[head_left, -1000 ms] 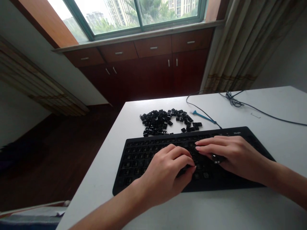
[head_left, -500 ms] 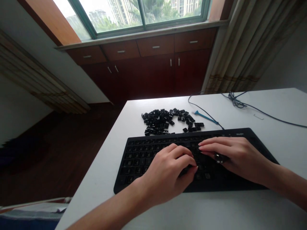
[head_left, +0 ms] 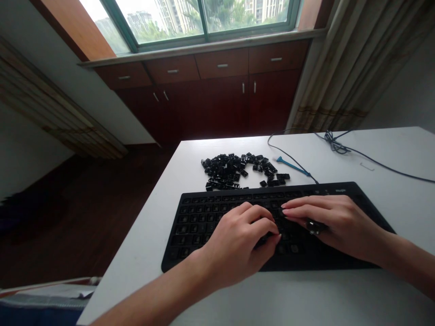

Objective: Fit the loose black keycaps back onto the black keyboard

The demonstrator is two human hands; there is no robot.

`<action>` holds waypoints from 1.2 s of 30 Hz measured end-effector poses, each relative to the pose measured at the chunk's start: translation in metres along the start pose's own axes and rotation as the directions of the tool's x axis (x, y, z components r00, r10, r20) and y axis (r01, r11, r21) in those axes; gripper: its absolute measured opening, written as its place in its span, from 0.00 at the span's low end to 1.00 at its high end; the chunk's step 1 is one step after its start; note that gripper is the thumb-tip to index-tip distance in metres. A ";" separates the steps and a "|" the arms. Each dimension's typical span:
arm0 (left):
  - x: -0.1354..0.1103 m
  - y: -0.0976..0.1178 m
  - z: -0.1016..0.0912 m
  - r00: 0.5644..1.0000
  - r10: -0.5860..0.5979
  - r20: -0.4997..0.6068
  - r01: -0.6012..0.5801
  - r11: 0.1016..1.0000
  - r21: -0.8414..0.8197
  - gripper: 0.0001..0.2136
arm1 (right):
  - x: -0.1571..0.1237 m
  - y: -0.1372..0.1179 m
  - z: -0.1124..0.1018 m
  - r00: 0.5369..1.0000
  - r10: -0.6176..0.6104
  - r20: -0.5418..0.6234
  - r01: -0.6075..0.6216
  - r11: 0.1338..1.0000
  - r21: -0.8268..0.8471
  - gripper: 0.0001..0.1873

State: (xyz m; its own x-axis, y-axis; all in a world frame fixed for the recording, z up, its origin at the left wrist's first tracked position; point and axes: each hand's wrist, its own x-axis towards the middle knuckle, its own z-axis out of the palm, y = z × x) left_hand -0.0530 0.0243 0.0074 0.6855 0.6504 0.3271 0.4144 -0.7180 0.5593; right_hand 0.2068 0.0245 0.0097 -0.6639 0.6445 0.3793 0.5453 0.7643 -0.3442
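One table (head_left: pixel 142 235) carries the keyboard (head_left: pixel 295 261). Over it, my left hand (head_left: pixel 243 244) holds fingertips together, contents hidden; right hand (head_left: pixel 331 219), grip unclear. Step in hand, I judge: work at the sockets (head_left: pixel 183 219). Next move calls for exact fingertip alignment. Loose caps (head_left: pixel 222 166) lie behind.

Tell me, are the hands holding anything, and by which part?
The right hand seems to hold a small, dark, shiny thing underneath; the gripped part is hidden. I can't tell about the left hand.

Green-framed window (head_left: pixel 205 27) above reddish-brown cabinets (head_left: pixel 210 102) with pale handles (head_left: pixel 222 65), between a left curtain (head_left: pixel 64 108) and a right curtain (head_left: pixel 336 72); dark floor (head_left: pixel 91 203), lower left.
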 end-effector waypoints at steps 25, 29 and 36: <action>-0.002 -0.007 0.005 0.999 0.019 -0.027 -0.019 1.000 -0.008 0.06 | 0.010 -0.028 -0.009 0.919 0.309 -0.244 -0.224 0.920 0.322 0.11; -0.003 -0.005 0.001 0.998 0.029 -0.063 -0.029 1.000 0.002 0.08 | 0.037 -0.038 -0.007 0.829 0.544 -0.128 -0.277 0.600 0.751 0.25; -0.002 -0.023 -0.026 0.976 0.076 -0.204 -0.030 0.975 0.221 0.10 | 0.078 -0.044 0.003 0.837 0.530 -0.136 -0.087 0.375 0.923 0.26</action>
State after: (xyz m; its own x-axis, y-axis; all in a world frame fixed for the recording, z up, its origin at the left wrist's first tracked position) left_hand -0.0792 0.0459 0.0138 0.5783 0.6305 0.5176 0.5155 -0.7742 0.3671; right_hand 0.1298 0.0410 0.0515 -0.1970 0.9474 0.2521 -0.2105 0.2103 -0.9547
